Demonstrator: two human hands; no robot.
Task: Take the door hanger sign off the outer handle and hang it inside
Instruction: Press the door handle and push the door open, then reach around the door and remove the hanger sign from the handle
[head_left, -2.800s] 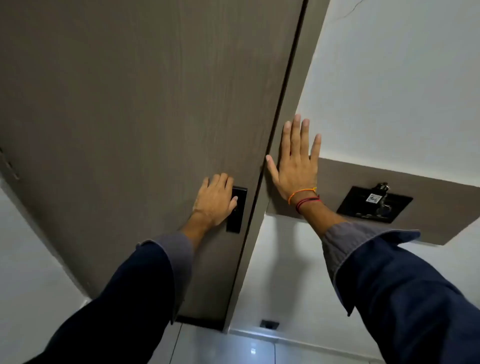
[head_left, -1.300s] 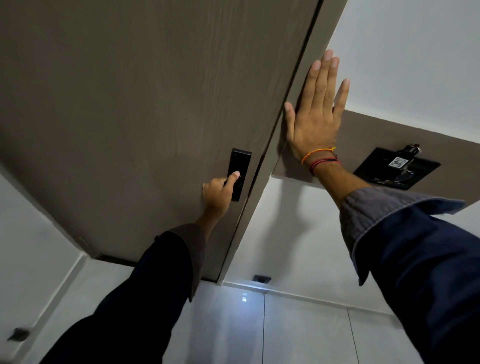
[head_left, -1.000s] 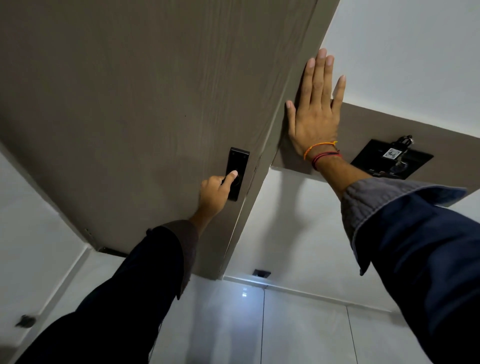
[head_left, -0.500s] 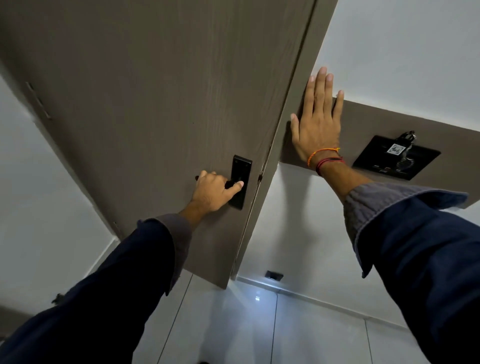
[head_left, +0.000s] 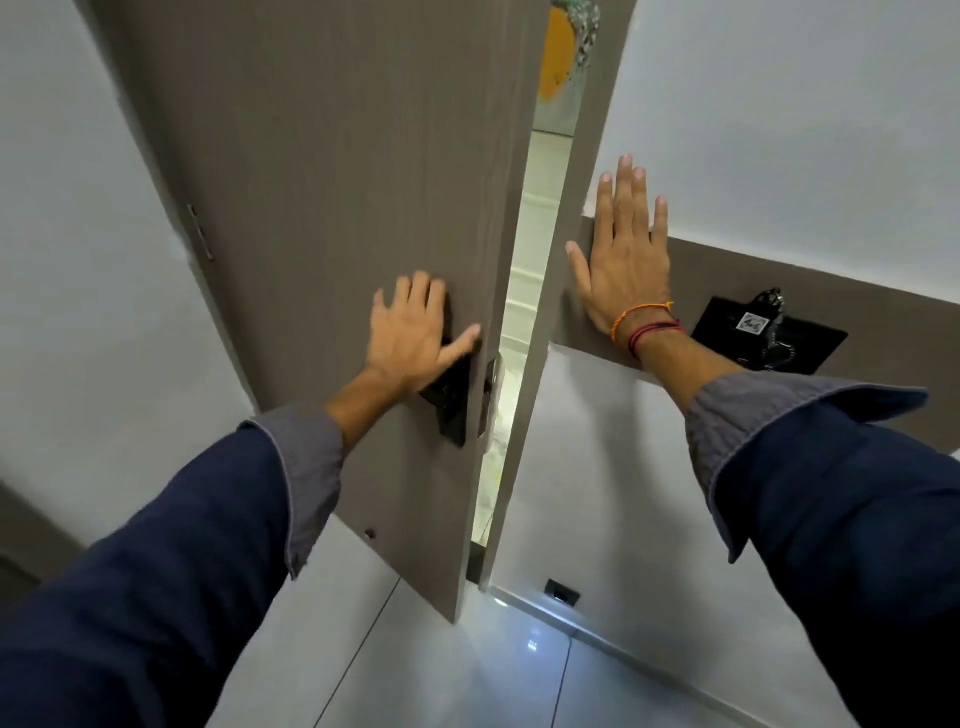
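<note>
The brown door stands ajar, with a narrow gap between its edge and the frame. A black inner handle and lock plate sit near the door's edge. My left hand lies over the handle with its fingers spread flat on the door and the thumb pointing at the edge. My right hand is pressed flat, fingers apart, on the brown wall panel right of the frame. No door hanger sign shows; the outer handle is hidden behind the door.
A black card holder with a tag and chain is fixed to the wall panel at my right wrist. A small dark socket sits low on the wall. A bright room and an orange shape show through the gap. The floor is glossy white tile.
The door has swung from shut to ajar. My left hand, closed on the handle half a second ago, now lies flat over it. My right hand stayed on the wall panel.
</note>
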